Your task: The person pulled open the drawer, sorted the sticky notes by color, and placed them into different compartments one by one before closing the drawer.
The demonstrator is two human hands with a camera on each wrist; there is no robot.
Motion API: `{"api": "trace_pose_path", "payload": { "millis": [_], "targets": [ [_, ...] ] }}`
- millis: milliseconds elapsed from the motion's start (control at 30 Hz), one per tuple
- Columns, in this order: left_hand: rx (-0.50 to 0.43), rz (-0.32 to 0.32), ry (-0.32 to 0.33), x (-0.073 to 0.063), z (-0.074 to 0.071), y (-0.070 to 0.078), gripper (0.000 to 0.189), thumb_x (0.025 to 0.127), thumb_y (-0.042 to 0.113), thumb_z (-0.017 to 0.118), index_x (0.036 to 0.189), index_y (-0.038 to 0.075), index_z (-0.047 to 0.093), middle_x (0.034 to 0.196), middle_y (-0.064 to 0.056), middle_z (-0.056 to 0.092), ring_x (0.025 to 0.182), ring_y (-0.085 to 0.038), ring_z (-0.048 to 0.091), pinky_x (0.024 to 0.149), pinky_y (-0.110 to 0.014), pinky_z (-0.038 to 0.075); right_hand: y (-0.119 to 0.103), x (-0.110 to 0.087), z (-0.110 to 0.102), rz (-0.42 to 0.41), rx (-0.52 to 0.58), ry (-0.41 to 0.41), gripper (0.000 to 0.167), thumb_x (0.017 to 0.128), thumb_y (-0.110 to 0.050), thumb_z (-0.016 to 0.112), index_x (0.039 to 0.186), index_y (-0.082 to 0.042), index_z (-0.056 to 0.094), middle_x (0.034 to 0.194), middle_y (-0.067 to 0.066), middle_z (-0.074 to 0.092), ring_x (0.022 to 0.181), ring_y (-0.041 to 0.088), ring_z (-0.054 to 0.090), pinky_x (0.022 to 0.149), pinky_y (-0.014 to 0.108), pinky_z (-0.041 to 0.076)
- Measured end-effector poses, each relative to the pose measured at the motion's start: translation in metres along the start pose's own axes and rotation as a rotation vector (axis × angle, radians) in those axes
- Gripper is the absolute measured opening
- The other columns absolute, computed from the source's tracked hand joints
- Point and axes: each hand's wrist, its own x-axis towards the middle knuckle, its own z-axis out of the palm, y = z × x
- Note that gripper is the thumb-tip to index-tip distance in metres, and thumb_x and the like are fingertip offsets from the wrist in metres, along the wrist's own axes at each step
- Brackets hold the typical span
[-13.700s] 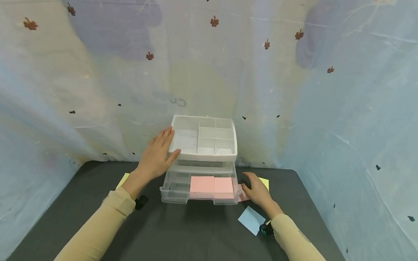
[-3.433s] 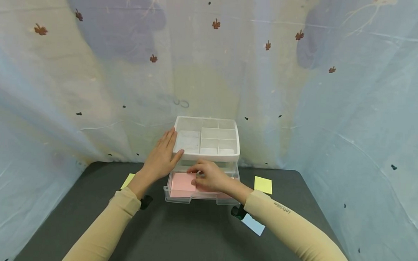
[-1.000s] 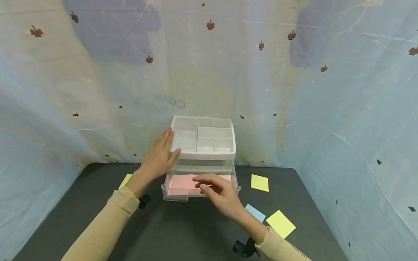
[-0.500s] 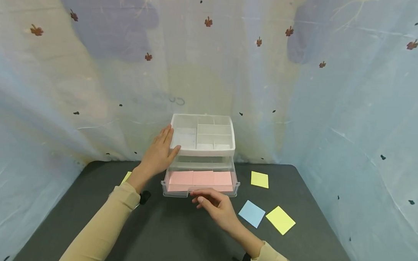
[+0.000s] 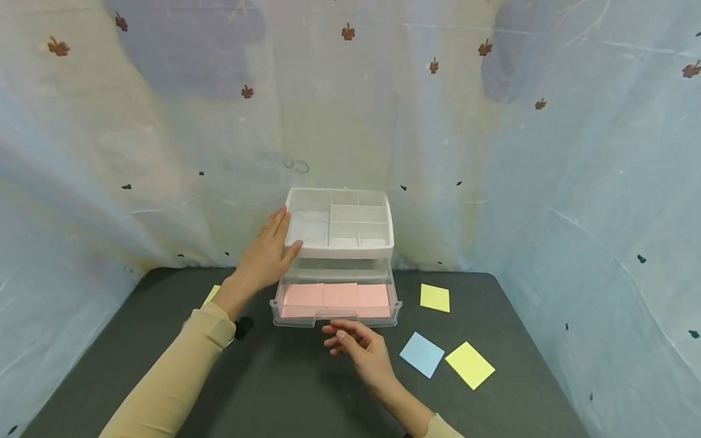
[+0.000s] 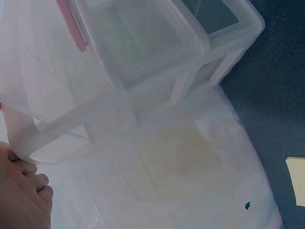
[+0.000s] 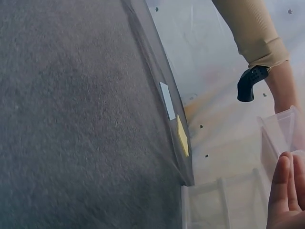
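Observation:
A white desk organizer with a divided top tray stands at the back of the table. Its clear lower drawer is pulled out, and three pink sticky-note pads lie side by side in it. My left hand rests against the organizer's upper left side, thumb on the front rim; the left wrist view shows its fingers beside the casing. My right hand is right at the notch in the drawer's front, fingers loosely bent and holding nothing. In the right wrist view its fingertips overlap the clear drawer edge.
Right of the organizer lie a blue sticky-note pad and two yellow ones, one nearer and one farther back. Another yellow pad is partly behind my left forearm, near a pale blue pad. A patterned curtain surrounds the dark table.
The third pink pad, at my right hand earlier, now lies in the drawer with the others. My right hand has drawn back from over the drawer to its front edge. My left hand stays put.

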Motion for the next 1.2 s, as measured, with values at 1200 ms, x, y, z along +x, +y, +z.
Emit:
{"api": "trace_pose_path", "payload": {
  "millis": [1200],
  "targets": [
    [-0.001, -0.015, -0.012, 0.0, -0.003, 0.002, 0.079, 0.112, 0.046, 0.041, 0.163, -0.008, 0.014, 0.173, -0.022, 0.006, 0.159, -0.042, 0.01, 0.127, -0.058, 0.017, 0.003, 0.012, 0.014, 0.204, 0.243, 0.186, 0.044, 0.113, -0.025, 0.049, 0.13, 0.014, 0.061, 0.121, 0.019, 0.073, 0.098, 0.018, 0.075, 0.087, 0.029, 0.061]
  ]
}}
